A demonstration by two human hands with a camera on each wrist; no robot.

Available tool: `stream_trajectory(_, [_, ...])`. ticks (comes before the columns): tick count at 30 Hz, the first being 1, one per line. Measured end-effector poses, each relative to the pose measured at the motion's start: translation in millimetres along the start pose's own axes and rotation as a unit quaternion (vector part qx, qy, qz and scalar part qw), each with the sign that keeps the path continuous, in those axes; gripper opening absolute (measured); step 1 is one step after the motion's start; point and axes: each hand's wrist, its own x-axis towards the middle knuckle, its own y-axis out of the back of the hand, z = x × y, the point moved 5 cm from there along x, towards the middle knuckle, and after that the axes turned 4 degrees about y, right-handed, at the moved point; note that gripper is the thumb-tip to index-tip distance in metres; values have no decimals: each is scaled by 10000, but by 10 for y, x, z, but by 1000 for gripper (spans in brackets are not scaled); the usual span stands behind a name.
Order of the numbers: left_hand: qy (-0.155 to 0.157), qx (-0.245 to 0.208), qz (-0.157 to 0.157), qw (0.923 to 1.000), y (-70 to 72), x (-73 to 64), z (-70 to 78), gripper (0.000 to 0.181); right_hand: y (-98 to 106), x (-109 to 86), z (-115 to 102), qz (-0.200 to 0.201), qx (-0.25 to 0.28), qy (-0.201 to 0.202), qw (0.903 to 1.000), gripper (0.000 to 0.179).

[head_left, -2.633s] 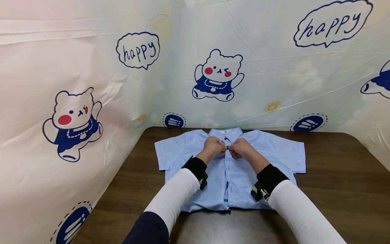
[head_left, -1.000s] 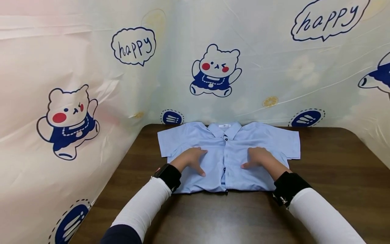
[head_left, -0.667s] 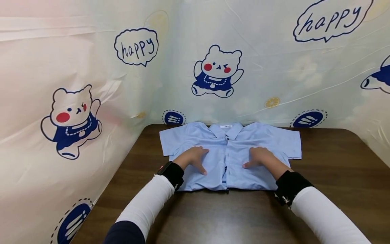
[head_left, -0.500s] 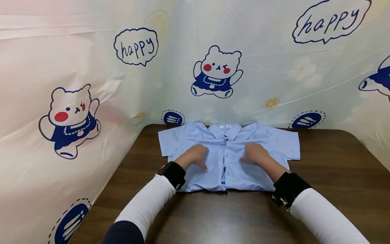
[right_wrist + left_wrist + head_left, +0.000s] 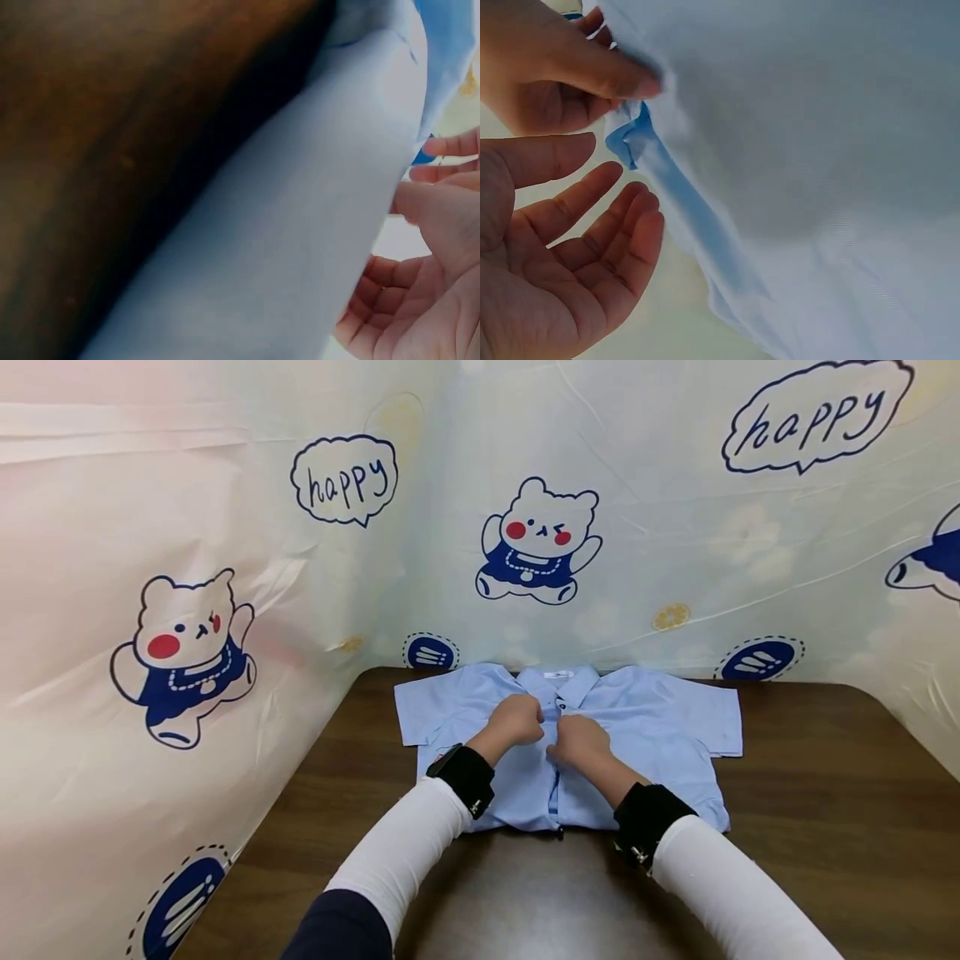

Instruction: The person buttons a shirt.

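Observation:
A light blue short-sleeved shirt [image 5: 660, 718] lies front up on the table, collar away from me. A dark button [image 5: 562, 704] shows just below the collar. Both hands are at the front opening, close together. My right hand [image 5: 583, 739] pinches the shirt's front edge; in the left wrist view its thumb [image 5: 634, 81] lies on the raised cloth. My left hand [image 5: 516, 720] is beside it, and in the left wrist view its fingers [image 5: 592, 232] are loosely bent and apart from the thumb, with no cloth between them. The hands hide part of the placket.
The brown wooden table [image 5: 825, 802] extends to both sides and in front of the shirt. Behind and at the left hangs a pale curtain [image 5: 675, 543] printed with bears and lettering. Black wrist straps [image 5: 461, 777] sit over white sleeves.
Both hands have come inward from the two sides of the shirt front, where they were spread apart, to the middle opening. The right hand has taken hold of the shirt's edge.

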Motion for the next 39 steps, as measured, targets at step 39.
stream_trajectory(39, [1051, -2735, -274, 9557, -361, 243, 22, 31, 9, -165, 393, 948, 3615, -54, 9275, 14])
